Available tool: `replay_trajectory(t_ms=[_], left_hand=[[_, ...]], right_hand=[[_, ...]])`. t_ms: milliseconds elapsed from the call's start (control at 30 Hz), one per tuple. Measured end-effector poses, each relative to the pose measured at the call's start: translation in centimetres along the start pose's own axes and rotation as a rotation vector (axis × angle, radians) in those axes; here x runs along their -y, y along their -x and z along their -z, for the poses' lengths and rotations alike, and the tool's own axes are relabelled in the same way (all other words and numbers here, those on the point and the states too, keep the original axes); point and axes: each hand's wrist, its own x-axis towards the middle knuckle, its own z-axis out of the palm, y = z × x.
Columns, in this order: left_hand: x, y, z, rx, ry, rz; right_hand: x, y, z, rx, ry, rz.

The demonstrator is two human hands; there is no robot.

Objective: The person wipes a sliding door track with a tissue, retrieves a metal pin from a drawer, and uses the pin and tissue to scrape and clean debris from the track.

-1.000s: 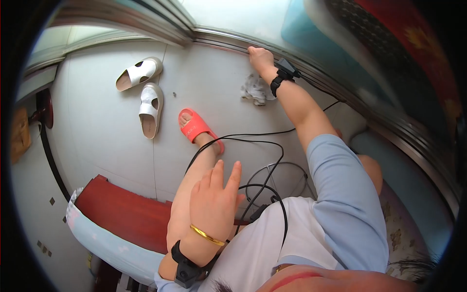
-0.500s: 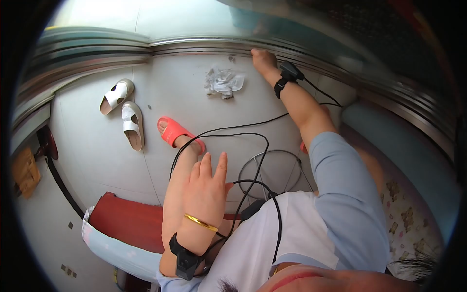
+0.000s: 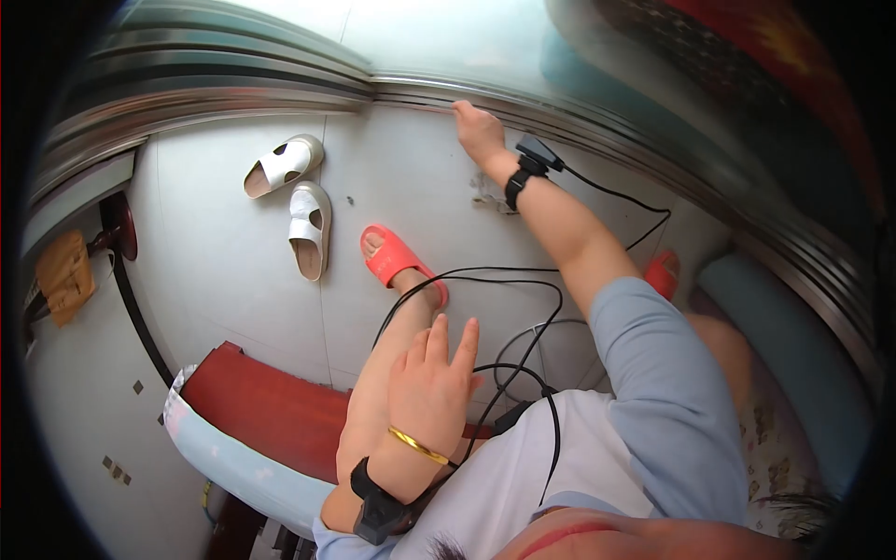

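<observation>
My left hand (image 3: 431, 381), with a gold bangle (image 3: 418, 446) and a black strap device on the wrist, hangs over my lower leg, fingers spread, holding nothing. Farther off, my right hand (image 3: 479, 133) is closed at the metal door track (image 3: 532, 119); whatever lies between its fingertips is too small to make out. A black device (image 3: 539, 152) with a cable is strapped to that wrist. Crumpled whitish paper or cloth (image 3: 492, 196) lies on the floor, partly hidden behind the right hand and wrist.
White shoes (image 3: 310, 231) stand on the tiled floor, near my foot in a red slipper (image 3: 392, 254). Black cables (image 3: 504, 271) loop above a round metal frame (image 3: 541, 327). A dark red bench (image 3: 261, 392) is at lower left, blue cushioning (image 3: 784, 317) at right.
The view has swung back and forth. My right hand has shifted left along the track relative to the crumpled paper or cloth and now partly covers it. My left hand keeps its pose.
</observation>
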Motion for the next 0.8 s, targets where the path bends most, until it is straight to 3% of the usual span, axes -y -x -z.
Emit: replay_trajectory(t_ms=[267,400,567,800], left_hand=[[3.3,0.9,1.5,0.017,0.142,0.045],[4.6,1.4,1.2,0.019,0.174,0.056],[5.3,1.9,1.1,0.028,0.193,0.076],[5.5,2.2,1.2,0.028,0.209,0.088]], right_hand=[[3.5,-4.1,-8.8,0.12,-0.012,-0.159],[4.2,-5.4,-10.9,0.143,0.039,-0.101],[6.0,-6.7,-11.8,0.255,0.151,-0.101],[4.7,-6.0,-11.7,0.209,0.243,-0.055]])
